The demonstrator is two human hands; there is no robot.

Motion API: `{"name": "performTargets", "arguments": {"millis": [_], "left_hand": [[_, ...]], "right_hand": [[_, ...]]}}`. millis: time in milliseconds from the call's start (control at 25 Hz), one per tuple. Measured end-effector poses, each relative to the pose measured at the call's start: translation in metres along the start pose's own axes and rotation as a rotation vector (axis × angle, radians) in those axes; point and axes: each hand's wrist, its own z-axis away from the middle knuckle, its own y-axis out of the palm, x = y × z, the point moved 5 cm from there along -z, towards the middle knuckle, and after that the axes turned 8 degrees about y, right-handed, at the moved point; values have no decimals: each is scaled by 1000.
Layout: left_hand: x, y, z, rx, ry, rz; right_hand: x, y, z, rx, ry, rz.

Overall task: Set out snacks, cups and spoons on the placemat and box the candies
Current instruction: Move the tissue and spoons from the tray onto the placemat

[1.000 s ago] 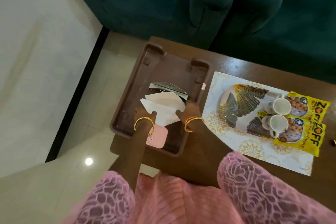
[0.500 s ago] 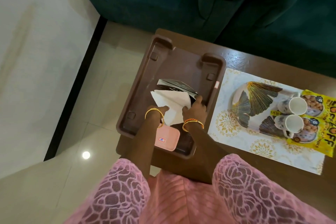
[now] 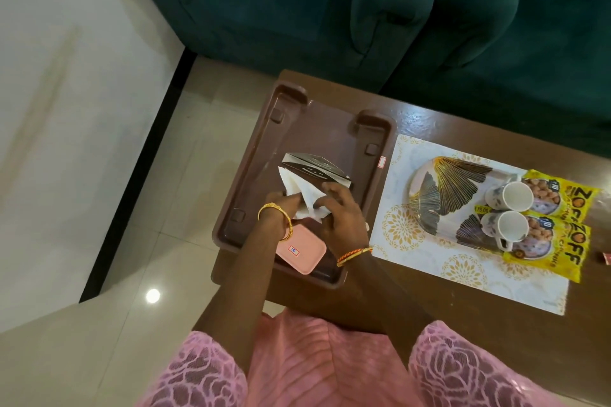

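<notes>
A dark green upholstered sofa fills the far side of the room, above a pale glossy tiled floor. A dark brown wooden table stands near the sofa. On its left end sits a large brown rectangular plastic tray with raised corner handles. To the right of the tray lies a white rectangular placemat with gold floral motifs, flat on the table. On the placemat rests an oval plate with gold and grey fan-leaf pattern. Two yellow snack packets printed with nuts lie at the right end of the placemat, side by side. Two white patterned cups lie on their sides between plate and packets, mouths facing up toward the camera.

Inside the tray: a silver and dark foil box at centre, a white crumpled paper napkin touching its near edge, and a small pink rectangular lid-like tray with a sticker at the near end.

The left hand pinches the napkin's left side. The right hand has its grip curled round the napkin's right side, fingertips at the foil box.
</notes>
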Motion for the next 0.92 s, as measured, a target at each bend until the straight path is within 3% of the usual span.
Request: {"name": "performTargets", "arguments": {"millis": [160,320,560,640,720,800,920], "left_hand": [[5,4,17,29,-81,135],[-1,12,35,103,-124,377],[-10,25,44,339,-83,352],[-14,25,38,275,-7,284],[-18,16,21,77,102,188],[-21,7,2,-64,166,119],[-26,3,-20,-120,191,54]], "right_hand": [[6,-11,18,94,-39,-68],[10,-19,26,264,84,-95],[11,-61,5,16,140,-89],[8,-81,-11,-118,167,-84],[8,-90,-34,-159,180,-80],[11,-84,-59,-90,145,-29],[16,-59,-86,42,78,88]]}}
